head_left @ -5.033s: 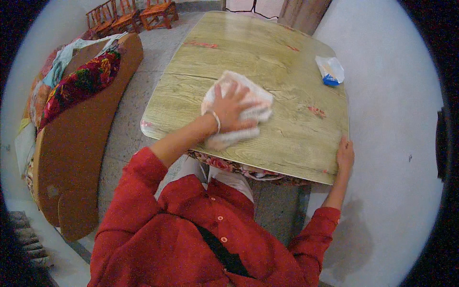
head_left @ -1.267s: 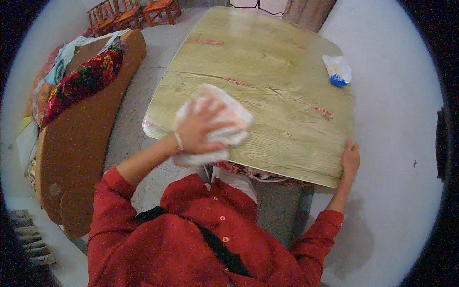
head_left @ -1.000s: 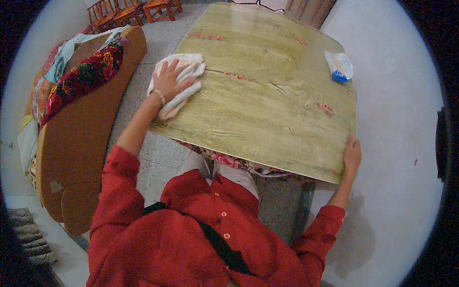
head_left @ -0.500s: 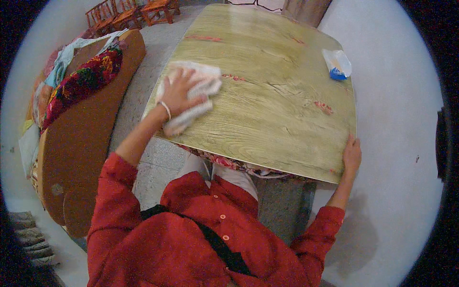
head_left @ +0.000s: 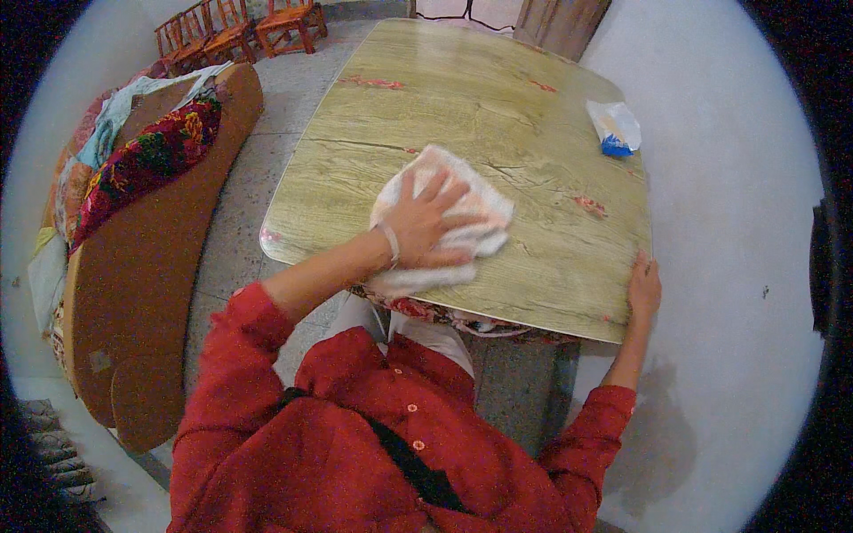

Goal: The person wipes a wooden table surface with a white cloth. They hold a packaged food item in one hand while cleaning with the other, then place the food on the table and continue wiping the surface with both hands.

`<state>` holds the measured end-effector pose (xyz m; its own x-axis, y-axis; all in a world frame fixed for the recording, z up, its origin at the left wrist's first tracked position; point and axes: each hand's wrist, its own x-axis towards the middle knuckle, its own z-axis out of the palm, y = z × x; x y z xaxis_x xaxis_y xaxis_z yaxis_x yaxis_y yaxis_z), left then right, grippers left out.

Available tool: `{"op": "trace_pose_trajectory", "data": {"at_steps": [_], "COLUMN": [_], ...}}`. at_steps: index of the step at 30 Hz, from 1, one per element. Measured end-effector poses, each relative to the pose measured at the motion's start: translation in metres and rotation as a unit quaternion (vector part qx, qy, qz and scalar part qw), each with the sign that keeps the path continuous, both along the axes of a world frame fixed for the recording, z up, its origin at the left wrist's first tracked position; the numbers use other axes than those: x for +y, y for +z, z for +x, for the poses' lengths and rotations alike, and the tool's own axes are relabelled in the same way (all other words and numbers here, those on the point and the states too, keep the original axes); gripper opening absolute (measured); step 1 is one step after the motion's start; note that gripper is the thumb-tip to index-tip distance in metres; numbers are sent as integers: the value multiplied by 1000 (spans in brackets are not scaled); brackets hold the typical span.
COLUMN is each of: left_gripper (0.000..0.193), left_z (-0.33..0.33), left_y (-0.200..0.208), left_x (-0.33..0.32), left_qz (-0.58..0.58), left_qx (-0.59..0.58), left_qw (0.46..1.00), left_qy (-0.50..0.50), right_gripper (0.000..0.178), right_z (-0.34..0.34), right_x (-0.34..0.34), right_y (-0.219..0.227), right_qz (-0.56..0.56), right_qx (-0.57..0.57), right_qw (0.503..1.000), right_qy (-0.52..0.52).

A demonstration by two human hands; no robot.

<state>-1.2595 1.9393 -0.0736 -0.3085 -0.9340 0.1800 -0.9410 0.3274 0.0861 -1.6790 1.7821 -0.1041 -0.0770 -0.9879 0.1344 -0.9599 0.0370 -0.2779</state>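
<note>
With fingers spread, my left hand (head_left: 431,220) lies flat on a white and pale pink cloth (head_left: 487,206), pressing it against the tabletop. The cloth is bunched under the palm, and part of it sticks out toward the near edge. The table (head_left: 338,186) has a glossy greenish wood-grain top with red patches and rounded corners. At its right edge, close to the near right corner, my right hand (head_left: 645,286) is closed round the rim; some of its fingers are hidden. My left wrist carries a pale band.
A white and blue plastic packet (head_left: 615,131) lies by the table's far right edge. A white wall (head_left: 729,266) runs along the right side. To the left stands a brown sofa (head_left: 151,266) with a red patterned blanket (head_left: 151,160). Wooden chairs (head_left: 289,25) stand at the far left.
My left hand has slid the cloth from the table's left side rightward and nearer, to the near middle. My right hand stays on the edge. The view has shifted slightly.
</note>
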Motion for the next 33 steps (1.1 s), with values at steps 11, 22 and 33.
{"op": "trace_pose_trajectory", "data": {"at_steps": [11,22,33], "left_gripper": [68,67,61], "left_z": [208,-2,99], "left_y": [-40,-17,-8], "left_x": [-70,-118,27], "left_qz": [5,-3,15], "left_qx": [-48,-9,14], "left_qw": [939,996,997], "left_qy": [340,93,74], "right_gripper": [66,62,60], "right_z": [21,18,5], "right_x": [6,-3,0], "right_y": [20,10,-3], "right_qz": [65,24,11], "right_qx": [-64,-61,-15], "right_qw": [995,996,998], "right_qy": [-42,-58,-65]}}
